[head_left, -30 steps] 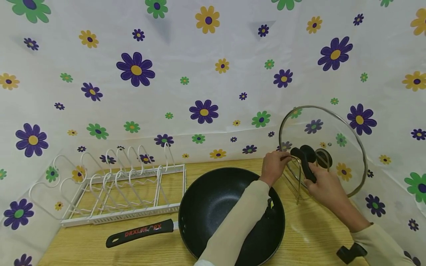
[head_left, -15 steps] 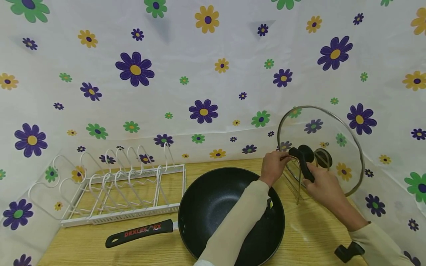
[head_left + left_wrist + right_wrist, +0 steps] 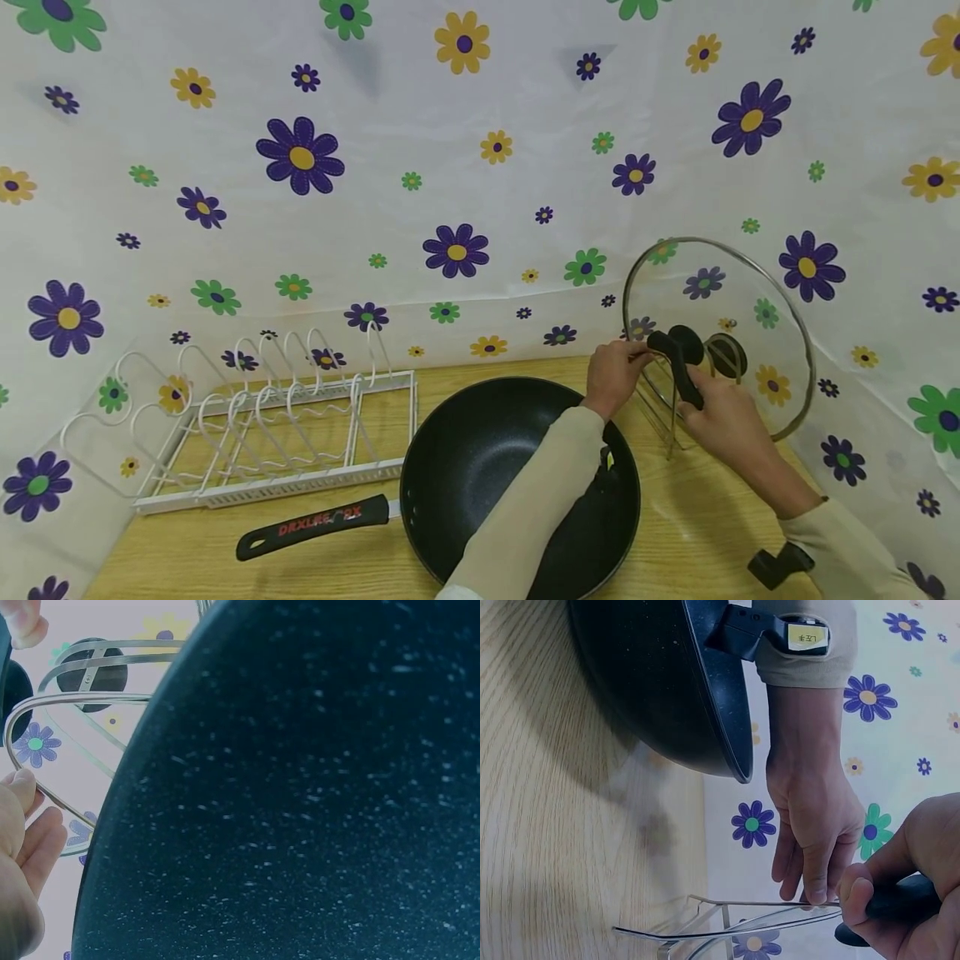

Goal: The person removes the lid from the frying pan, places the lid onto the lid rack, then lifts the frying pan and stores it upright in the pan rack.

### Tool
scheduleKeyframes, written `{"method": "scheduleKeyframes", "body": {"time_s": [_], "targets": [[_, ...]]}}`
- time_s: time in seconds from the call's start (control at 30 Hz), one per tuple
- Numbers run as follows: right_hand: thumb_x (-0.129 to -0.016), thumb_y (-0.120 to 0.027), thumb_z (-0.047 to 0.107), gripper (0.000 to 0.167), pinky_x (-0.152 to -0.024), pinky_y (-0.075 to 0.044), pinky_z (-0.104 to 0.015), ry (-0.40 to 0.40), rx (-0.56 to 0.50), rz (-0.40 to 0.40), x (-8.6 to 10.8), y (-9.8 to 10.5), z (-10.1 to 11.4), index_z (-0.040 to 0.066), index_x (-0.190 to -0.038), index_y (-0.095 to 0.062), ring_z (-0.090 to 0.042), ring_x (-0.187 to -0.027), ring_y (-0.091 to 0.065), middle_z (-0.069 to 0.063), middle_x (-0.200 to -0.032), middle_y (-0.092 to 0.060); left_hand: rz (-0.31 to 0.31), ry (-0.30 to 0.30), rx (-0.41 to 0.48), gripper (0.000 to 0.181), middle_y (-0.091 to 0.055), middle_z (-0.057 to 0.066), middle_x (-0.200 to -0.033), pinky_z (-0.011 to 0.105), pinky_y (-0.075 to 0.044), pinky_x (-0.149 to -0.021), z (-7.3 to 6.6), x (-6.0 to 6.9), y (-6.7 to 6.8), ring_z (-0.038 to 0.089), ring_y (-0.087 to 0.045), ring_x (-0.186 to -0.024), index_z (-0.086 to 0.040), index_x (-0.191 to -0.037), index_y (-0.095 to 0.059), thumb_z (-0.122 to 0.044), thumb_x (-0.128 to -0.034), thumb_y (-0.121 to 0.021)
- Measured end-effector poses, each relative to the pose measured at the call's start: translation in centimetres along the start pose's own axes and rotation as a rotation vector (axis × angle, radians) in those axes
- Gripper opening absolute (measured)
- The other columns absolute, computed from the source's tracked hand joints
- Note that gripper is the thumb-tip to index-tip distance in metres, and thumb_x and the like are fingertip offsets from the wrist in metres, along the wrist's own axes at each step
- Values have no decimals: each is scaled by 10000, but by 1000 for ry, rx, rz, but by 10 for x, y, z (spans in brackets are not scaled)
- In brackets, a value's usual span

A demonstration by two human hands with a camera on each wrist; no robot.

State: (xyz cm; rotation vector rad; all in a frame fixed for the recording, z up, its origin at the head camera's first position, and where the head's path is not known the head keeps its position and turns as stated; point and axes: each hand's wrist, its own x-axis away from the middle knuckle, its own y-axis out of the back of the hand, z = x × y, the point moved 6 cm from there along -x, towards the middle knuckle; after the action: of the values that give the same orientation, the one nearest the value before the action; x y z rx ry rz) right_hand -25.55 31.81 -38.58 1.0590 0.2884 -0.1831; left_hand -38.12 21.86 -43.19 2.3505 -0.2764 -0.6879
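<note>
In the head view my left hand (image 3: 611, 377) reaches across the wok (image 3: 495, 467). Its thumb and fingers pinch the top bend of a metal wire lid rack (image 3: 86, 698), as the left wrist view shows closely. My right hand (image 3: 729, 423) grips the black handle (image 3: 682, 368) of a large clear glass lid (image 3: 697, 279) with a metal rim. The lid stands nearly upright at the rack, its lower edge partly hidden by hand and wires. In the right wrist view, fingers curl round the handle (image 3: 900, 904) beside the rack's wires.
A white wire dish rack (image 3: 300, 471) stands on the wooden table (image 3: 720, 533) at the left. The wok's long black handle (image 3: 315, 527) points left in front of it. A flowered sheet (image 3: 390, 125) hangs behind, close to the lid.
The lid and my right hand have shifted slightly left. My left hand keeps its pinch on the wire rack, and the wok stays put.
</note>
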Motion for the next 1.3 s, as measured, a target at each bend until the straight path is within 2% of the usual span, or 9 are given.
{"method": "scheduleKeyframes", "body": {"time_s": [0.2,0.53,0.7,0.83,1.1,1.3], "targets": [[-927,-624,6,554,-456,-320,-339,-28,-32,31,0,-4,1,-142,-1437,-466,-173,-429,-414,-107,-657,-639,4,24,18,193,-784,-30,-1046,106,-478,-709,1,0,2,57,-725,-920,-179,-1095,-817,-268,-977,-694],[-944,-652,34,524,-517,-379,-362,-28,-9,45,1,-8,3,-121,-1419,-493,-197,-503,-510,-128,-694,-660,-1,1,18,206,-787,-22,-1019,115,-494,-699,3,-1,0,74,-736,-895,-174,-1103,-813,-279,-972,-693],[-937,-649,23,504,-500,-377,-362,-23,-20,34,2,-9,3,-82,-1411,-513,-199,-485,-511,-118,-675,-651,-9,-7,28,211,-789,-19,-1003,109,-477,-688,4,-1,0,71,-733,-886,-158,-1083,-817,-285,-971,-691],[-938,-647,21,526,-486,-378,-352,-21,-29,31,4,-11,4,-94,-1429,-495,-180,-453,-497,-124,-664,-657,-18,-6,37,194,-790,-12,-988,113,-480,-695,5,-1,0,88,-738,-895,-149,-1051,-822,-274,-970,-698],[-941,-654,20,564,-492,-391,-354,-20,-37,25,5,-14,7,-139,-1446,-460,-179,-461,-505,-197,-749,-692,-23,16,73,169,-792,1,-952,96,-426,-637,8,0,-1,88,-738,-847,-148,-1011,-829,-262,-962,-713],[-917,-671,9,557,-514,-410,-378,13,-2,-10,5,-14,9,-151,-1418,-486,-209,-519,-538,-270,-890,-698,-24,33,97,157,-793,10,-945,110,-390,-601,9,-1,-1,54,-707,-782,-140,-1004,-831,-242,-964,-719]]}}
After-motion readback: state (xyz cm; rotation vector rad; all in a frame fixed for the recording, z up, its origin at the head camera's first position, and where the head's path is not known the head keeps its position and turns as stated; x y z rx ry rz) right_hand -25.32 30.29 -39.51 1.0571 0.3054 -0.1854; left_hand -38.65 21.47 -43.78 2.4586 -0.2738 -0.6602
